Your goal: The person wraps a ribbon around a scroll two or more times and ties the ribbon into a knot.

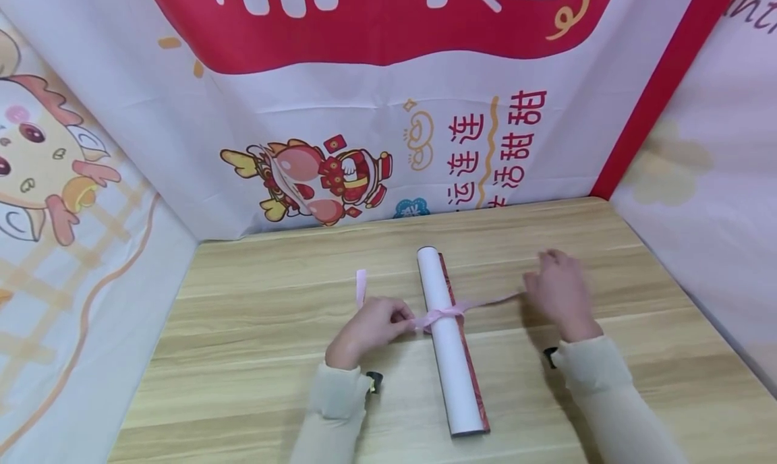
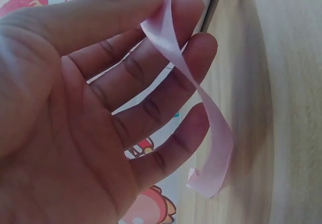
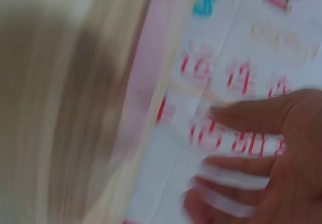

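Observation:
A rolled-up white sheet with a red patterned edge (image 1: 452,376) lies lengthwise on the table. Round its middle runs a pink ribbon (image 1: 446,313), crossed over on top. To the left, my left hand (image 1: 378,324) pinches the ribbon between thumb and index finger; its loose tail (image 2: 219,138) hangs down past the other fingers. My right hand (image 1: 560,292) is off to the right, near the far part of the ribbon's other tail. In the blurred right wrist view, the thumb and fingers (image 3: 246,116) are spread apart, and the ribbon (image 3: 143,78) lies away from them.
The wood-grain table (image 1: 243,356) extends on both sides of the roll. Printed cloth (image 1: 340,113) with cartoon figures and red lettering hangs along its back edge, with more cloth at the left and right. A dark wrist-camera piece (image 1: 374,382) shows by the left cuff.

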Motion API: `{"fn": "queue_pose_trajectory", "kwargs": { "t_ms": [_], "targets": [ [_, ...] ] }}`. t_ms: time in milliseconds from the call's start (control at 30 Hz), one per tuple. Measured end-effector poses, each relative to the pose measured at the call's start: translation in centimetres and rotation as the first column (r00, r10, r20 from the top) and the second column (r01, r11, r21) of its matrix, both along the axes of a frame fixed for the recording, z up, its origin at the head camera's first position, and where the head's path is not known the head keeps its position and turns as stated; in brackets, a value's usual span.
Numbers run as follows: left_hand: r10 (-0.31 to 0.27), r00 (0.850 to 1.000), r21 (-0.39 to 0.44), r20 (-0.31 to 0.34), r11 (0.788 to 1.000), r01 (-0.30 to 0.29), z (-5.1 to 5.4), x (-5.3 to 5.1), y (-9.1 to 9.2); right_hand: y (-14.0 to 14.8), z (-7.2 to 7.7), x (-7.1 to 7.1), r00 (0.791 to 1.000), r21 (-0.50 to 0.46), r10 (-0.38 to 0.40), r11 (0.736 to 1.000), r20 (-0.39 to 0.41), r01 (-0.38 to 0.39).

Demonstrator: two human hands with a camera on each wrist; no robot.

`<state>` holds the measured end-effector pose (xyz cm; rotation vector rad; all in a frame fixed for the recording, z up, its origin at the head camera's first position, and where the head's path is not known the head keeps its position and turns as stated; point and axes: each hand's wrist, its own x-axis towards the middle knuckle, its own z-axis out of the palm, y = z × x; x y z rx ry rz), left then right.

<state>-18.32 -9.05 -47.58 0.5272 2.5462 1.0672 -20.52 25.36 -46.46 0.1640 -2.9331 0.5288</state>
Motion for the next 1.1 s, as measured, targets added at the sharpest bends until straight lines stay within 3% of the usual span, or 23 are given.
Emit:
{"fn": "queue_pose_trajectory", "kwargs": {
  "t_ms": [67, 133, 200, 233, 300, 500, 700, 933, 1100],
  "targets": [
    [-0.011, 1.0, 0.009, -0.006, 1.0, 0.011, -0.1, 0.1, 0.2, -1.8, -0.6, 0.4, 0.981, 0.032, 0.191, 0.981, -0.046, -0.19],
    [-0.022, 1.0, 0.024, -0.017, 0.999, 0.023, -0.2, 0.1, 0.4, -3.7, -1.0, 0.7, 0.931, 0.021, 0.365, 0.931, -0.011, -0.365],
    [-0.028, 0.999, 0.04, -0.016, 0.999, 0.029, -0.2, 0.1, 0.5, -5.3, -1.3, 0.9, 0.884, -0.01, 0.465, 0.885, 0.042, -0.465],
    [-0.032, 0.999, 0.046, -0.016, 0.998, 0.032, -0.2, 0.1, 0.6, -5.7, -1.5, 1.0, 0.874, -0.013, 0.48, 0.877, 0.069, -0.48],
    [-0.037, 0.999, 0.053, -0.013, 0.998, 0.038, -0.2, 0.2, 0.7, -6.3, -1.7, 1.0, 0.881, -0.023, 0.461, 0.887, 0.11, -0.461],
    [-0.027, 1.0, 0.047, 0.014, 0.999, 0.026, 0.0, 0.3, 0.4, -5.5, -2.0, 0.7, 0.911, -0.07, 0.392, 0.92, 0.126, -0.386],
    [-0.015, 0.999, -0.021, 0.033, 1.0, 0.015, 0.1, 0.8, -0.8, -3.7, -2.2, 0.7, 0.922, -0.091, 0.356, 0.934, 0.15, -0.346],
    [-0.057, 0.997, -0.134, -0.053, 0.99, 0.05, 0.6, 1.4, -2.5, -2.5, -2.4, 0.8, 0.925, -0.083, 0.347, 0.938, 0.155, -0.337],
    [-0.087, 0.985, -0.201, -0.15, 0.978, 0.056, 0.4, 1.9, -4.4, -2.4, -2.6, 1.0, 0.925, -0.051, 0.358, 0.934, 0.13, -0.354]
  ]
}}
